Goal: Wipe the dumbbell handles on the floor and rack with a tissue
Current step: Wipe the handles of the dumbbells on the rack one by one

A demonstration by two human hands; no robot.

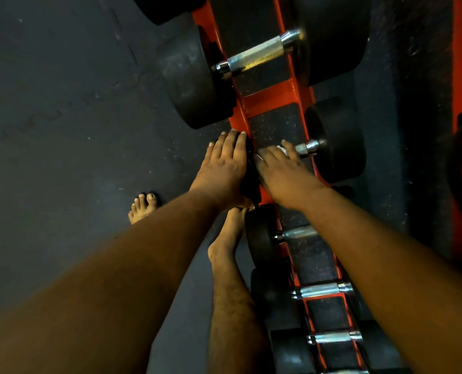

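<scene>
**Wiping a racked handle**

Right hand (281, 168) fingers curl round tissue (281, 150) on handle (306, 147). Left hand (224, 163) lies flat on weight (251, 168). Risk: thin tissue tears on knurling; dumbbell rolls in rack (271, 99).

1. A dark grey rubber floor (62, 117) fills the left side, faintly speckled.
2. One bare foot (143, 206) stands on it, toes forward.
3. A second bare foot (231, 233) and hairy shin (232, 319) stand just beside an orange frame.
</scene>
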